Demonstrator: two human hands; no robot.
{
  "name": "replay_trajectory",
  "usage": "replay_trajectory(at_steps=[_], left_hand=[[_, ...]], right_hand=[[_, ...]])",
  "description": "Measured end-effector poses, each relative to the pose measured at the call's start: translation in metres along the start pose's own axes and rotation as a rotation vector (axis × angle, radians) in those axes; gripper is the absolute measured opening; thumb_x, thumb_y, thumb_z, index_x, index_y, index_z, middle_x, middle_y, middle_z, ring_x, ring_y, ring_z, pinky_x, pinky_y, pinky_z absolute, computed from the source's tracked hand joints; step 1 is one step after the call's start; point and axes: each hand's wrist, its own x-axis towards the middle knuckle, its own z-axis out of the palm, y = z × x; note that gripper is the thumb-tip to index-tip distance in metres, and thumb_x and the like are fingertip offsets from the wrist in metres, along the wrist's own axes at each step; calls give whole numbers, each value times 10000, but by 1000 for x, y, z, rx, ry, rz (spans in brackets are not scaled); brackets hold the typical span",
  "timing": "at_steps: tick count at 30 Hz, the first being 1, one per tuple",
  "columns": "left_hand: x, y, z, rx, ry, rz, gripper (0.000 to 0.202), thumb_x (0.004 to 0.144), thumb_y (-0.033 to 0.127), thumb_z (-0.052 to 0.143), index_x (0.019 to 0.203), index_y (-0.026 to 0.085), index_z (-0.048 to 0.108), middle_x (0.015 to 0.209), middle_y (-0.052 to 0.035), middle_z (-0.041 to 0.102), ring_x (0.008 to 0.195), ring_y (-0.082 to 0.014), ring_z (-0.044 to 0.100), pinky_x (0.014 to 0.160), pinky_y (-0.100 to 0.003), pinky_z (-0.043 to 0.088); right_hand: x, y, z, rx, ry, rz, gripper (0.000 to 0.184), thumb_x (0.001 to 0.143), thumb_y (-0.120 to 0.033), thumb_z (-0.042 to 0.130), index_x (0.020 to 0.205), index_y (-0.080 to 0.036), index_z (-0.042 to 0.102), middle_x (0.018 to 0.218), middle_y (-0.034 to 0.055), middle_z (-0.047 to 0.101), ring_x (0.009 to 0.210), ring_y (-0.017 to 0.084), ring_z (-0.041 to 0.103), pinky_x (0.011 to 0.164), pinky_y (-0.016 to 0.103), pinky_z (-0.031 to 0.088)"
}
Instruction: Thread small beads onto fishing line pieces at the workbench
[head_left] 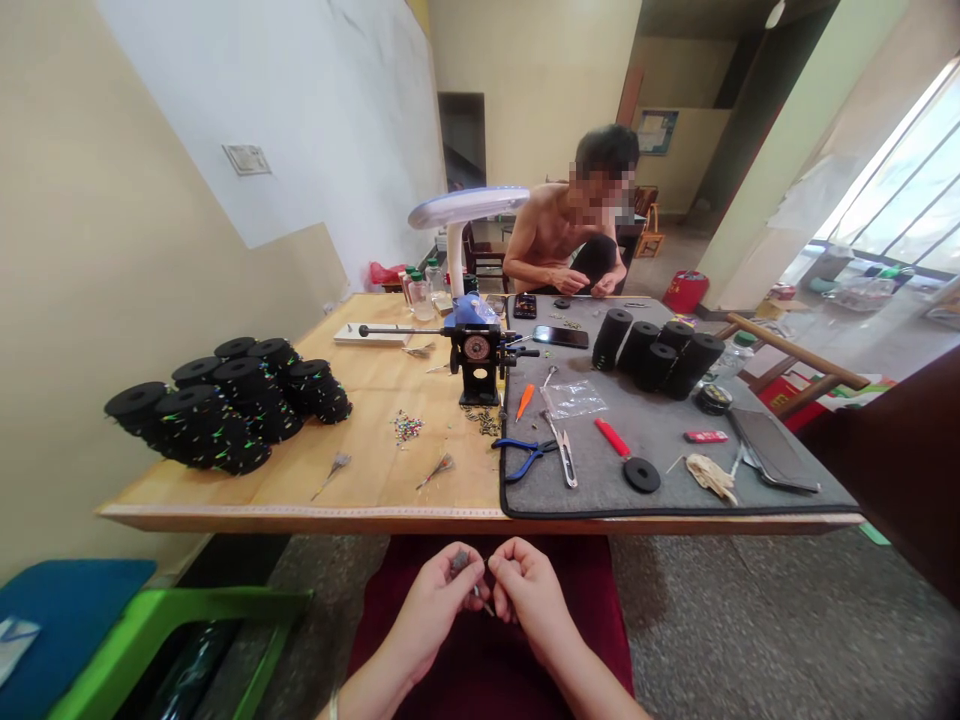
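Both of my hands are close together over my lap, in front of the table edge. My left hand [442, 598] is closed around a small grey bundle [460, 562], with a thin pale tip showing below the fingers. Beside it my right hand [531, 592] is closed in a pinch; whatever lies between its fingertips is too small to make out. Similar small bundles with grey fanned ends, one at the left [340, 463] and one nearer the middle [441, 466], lie on the table. Behind them is a pile of tiny coloured beads [408, 428].
Black foam spools [191, 400] stand at left, more spools [656, 350] at right. A black dial winder [478, 350] stands mid-table under a lamp [469, 205]. Blue pliers [529, 455], thread snips [566, 460] and a phone [561, 337] lie on the grey mat [675, 400]. Another person sits opposite.
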Motion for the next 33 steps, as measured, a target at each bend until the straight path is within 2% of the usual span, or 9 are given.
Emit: replay_trajectory(at_steps=[3,8,19,26,33], left_hand=[[2,0,-2,12,55,22,238,719,363,701,712,162,574,590,22,586,581,-128,543,550,-235,439],[3,2,-2,16,72,31,237,704,364,700,695,168,567,580,43,548,552,-117,513,519,-223,420],[4,1,-5,149,109,128,207,731,360,664,727,175,572,600,53,554,533,-109,506,523,-217,428],[1,3,-3,205,123,171,231,717,385,675,723,179,572,624,44,565,521,-114,522,513,-222,444],[0,-5,-5,320,66,208,220,793,393,608,783,177,570,590,17,598,509,-127,536,457,-205,423]], right_hand=[[-3,-1,0,12,-22,53,361,728,-499,641,669,-185,474,338,-84,490,272,33,298,312,151,166],[-6,2,2,49,-88,87,312,737,-447,634,671,-177,494,328,-87,478,265,29,274,308,154,142],[-6,4,5,145,-89,131,280,702,-406,642,642,-184,482,315,-83,470,257,25,251,313,165,110],[-5,6,4,200,-88,140,303,690,-420,665,646,-180,485,317,-83,468,262,25,250,318,166,117],[-1,6,3,184,-50,100,376,690,-498,686,686,-176,491,350,-78,500,277,29,299,324,156,148]])
